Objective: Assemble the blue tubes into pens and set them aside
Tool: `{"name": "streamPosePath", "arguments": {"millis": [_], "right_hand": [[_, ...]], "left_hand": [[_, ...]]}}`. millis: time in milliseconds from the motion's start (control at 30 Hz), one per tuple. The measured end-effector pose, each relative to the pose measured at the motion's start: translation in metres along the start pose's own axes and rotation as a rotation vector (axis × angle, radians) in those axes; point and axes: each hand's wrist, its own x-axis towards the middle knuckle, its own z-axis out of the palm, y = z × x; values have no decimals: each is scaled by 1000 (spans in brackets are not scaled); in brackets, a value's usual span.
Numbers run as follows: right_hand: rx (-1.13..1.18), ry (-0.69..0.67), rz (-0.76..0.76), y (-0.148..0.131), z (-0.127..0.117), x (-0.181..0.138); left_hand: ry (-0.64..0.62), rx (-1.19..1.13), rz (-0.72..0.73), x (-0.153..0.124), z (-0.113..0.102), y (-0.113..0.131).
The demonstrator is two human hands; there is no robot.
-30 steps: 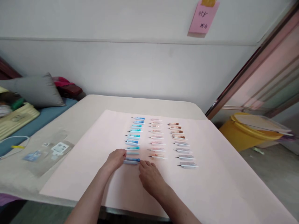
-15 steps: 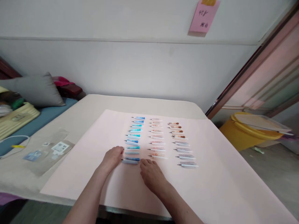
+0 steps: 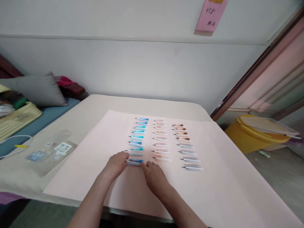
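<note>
Three columns of small pen-like items lie on a pale pink sheet: a blue column, a pink column and a brown-to-grey column. My left hand rests with curled fingers at the left end of the nearest blue item. My right hand lies on the sheet with its fingertips at that item's right end. Both hands touch it from either side; it lies flat on the sheet.
The sheet covers a beige table. Clear plastic packets with labels lie at its left. A grey cushion and yellow case sit further left. A yellow bin stands at the right. A pink note hangs on the wall.
The hands have stayed at the two ends of the nearest blue item, shifting only slightly. The view has tilted a little.
</note>
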Motion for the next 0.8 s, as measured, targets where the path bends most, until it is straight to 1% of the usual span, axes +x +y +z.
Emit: {"name": "streamPosePath", "arguments": {"millis": [133,267,433,567,667,800], "right_hand": [[6,1,-2,-2,3,0],[0,0,1,-4,2,-1],[-16,-25,-36,-5,0,0],[-7,6,-21,-4,-1,2],[2,30,9,-5,-1,3],[23,51,-2,-12,2,1]], "left_hand": [[-52,-7,-30,1,3,-1],[-106,34,-17,4,8,-3],[-107,80,33,2,9,5],[-89,116,56,-1,9,11],[-83,139,70,-2,11,12],[-81,144,87,-2,13,12]]}}
